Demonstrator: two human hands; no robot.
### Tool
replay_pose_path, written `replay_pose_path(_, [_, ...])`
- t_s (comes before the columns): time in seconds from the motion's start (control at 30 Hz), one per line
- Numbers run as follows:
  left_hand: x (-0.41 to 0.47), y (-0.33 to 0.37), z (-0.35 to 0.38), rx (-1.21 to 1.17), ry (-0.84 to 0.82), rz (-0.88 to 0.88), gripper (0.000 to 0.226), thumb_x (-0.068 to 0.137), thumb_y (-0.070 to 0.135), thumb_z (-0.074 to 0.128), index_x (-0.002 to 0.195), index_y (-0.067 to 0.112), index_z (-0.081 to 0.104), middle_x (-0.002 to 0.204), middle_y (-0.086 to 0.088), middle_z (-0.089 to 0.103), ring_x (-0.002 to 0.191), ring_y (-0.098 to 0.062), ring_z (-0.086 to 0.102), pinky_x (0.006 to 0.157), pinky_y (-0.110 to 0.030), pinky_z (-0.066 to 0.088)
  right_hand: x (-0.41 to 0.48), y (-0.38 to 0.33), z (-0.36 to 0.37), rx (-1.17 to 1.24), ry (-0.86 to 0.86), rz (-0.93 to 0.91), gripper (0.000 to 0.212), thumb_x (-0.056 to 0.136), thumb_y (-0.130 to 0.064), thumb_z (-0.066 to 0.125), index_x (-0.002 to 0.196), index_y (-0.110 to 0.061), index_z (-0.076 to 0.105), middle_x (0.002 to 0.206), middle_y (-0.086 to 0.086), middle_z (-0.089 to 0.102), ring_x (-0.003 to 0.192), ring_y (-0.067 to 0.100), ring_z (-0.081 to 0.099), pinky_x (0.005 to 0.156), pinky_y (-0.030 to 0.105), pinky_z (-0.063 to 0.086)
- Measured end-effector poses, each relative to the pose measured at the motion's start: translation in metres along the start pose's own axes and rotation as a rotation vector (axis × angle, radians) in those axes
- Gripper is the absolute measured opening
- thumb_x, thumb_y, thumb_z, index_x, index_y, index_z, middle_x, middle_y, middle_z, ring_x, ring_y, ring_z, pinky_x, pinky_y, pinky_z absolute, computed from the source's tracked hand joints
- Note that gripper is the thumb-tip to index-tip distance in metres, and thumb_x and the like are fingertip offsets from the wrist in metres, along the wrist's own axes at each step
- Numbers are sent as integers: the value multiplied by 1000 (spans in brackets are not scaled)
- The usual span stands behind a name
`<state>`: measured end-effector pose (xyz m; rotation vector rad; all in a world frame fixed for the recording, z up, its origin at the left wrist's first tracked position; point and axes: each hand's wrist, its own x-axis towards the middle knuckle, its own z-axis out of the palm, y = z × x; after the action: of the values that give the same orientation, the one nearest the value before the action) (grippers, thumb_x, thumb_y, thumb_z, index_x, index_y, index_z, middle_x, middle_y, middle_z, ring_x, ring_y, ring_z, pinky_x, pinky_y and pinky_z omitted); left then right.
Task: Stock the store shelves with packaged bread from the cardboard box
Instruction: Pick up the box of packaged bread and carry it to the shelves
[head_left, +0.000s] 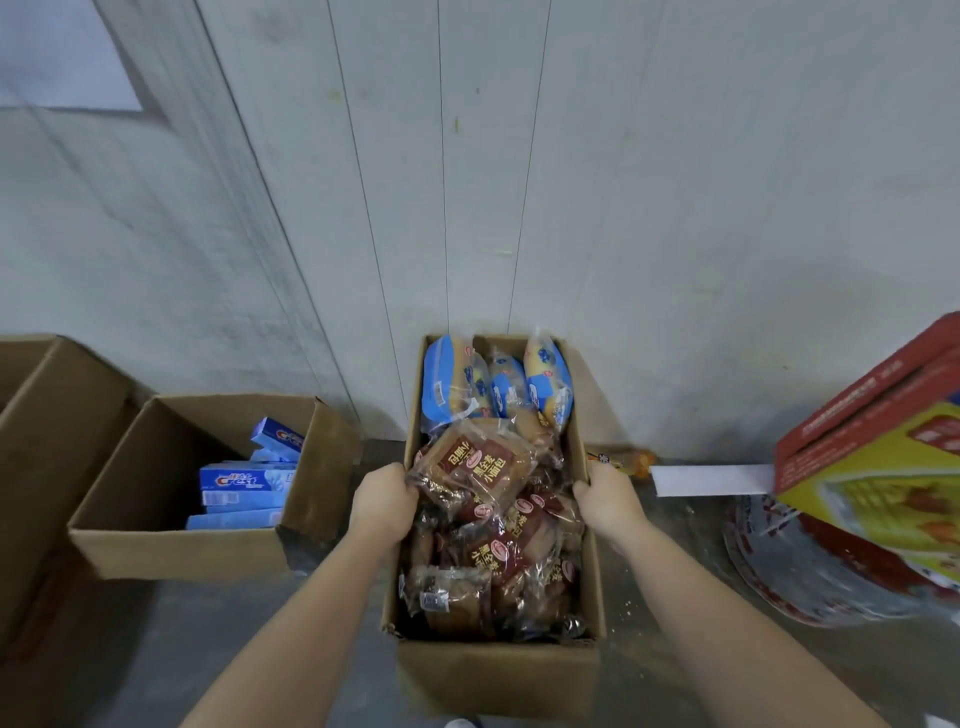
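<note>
An open cardboard box stands on the floor against a grey wall, full of packaged bread. Brown bread packs with red labels fill its near and middle part. Blue and yellow bread packs stand upright at its far end. My left hand grips the box's left rim, fingers curled over the edge and touching the top brown pack. My right hand grips the right rim. No shelf is in view.
To the left sits an open box holding blue toothpaste cartons, with another cardboard box beyond it. At the right a red and yellow carton rests over round foil-wrapped goods. A small snack pack lies by the wall.
</note>
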<state>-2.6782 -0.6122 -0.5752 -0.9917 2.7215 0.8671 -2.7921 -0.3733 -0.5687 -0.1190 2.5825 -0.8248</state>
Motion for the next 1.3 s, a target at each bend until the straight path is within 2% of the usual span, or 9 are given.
replay_pose_path(0.13, [-66,44,-82,17,39,38,16,95,15,47,90,5,58,89,-7,62,82,-26,57,71,-34,47,-73,-45,-78,-12,35,-40,15,94,-10,48,91,-3,60,94,15,65,87,32,60,73,35,47])
replay_pose_path(0.23, [-124,73,-142,45,60,58,14,96,15,46,84,9,50,91,-11,62,84,-30,57,68,-32,40,-137,-76,-135,-3,37,-54,13,94,-10,48,87,-3,57,90,16,62,87,34,60,71,35,45])
replay_pose_path(0.33, [-178,97,-193,11,83,63,15,97,15,46,85,8,53,93,-14,66,84,-31,60,70,-36,48,-193,-103,-181,-24,34,-68,14,94,-11,47,83,-5,53,87,16,59,84,34,57,67,33,39])
replay_pose_path(0.47, [-256,121,-255,-7,107,72,18,98,15,44,86,5,53,92,-16,64,86,-33,60,68,-37,45,-271,-134,-238,-16,26,-81,15,94,-12,47,86,-4,56,89,17,62,85,34,58,67,34,40])
replay_pose_path(0.63, [-336,135,-312,-10,135,62,18,100,16,41,86,8,49,83,-7,54,78,-25,51,67,-33,39,-352,-164,-285,-13,14,-99,17,95,-12,47,88,0,58,90,18,62,84,33,59,71,36,45])
replay_pose_path(0.83, [-401,118,-355,-28,164,48,21,100,17,42,88,4,52,87,-12,60,78,-27,54,66,-35,41,-428,-189,-300,-57,6,-151,30,96,-12,46,66,-12,43,68,3,48,72,27,50,62,30,34])
replay_pose_path(1.0, [-450,84,-380,-65,190,17,21,99,18,42,90,6,56,85,-9,61,80,-26,59,67,-36,45,-478,-208,-287,-63,-29,-214,20,96,-14,46,78,-10,52,73,3,54,63,14,49,51,26,32])
replay_pose_path(1.13, [-483,45,-398,-99,218,-37,21,98,17,43,79,11,50,78,-5,56,68,-18,52,58,-33,38,-504,-227,-263,-56,-80,-253,21,94,-14,47,74,-11,55,72,5,59,67,21,56,53,28,36])
replay_pose_path(1.3, [-532,-13,-422,-86,283,-145,19,97,17,43,83,7,51,78,-4,54,71,-21,51,58,-33,35,-540,-263,-222,-158,-138,-366,18,94,-13,47,82,-6,59,74,6,58,67,21,53,50,26,33])
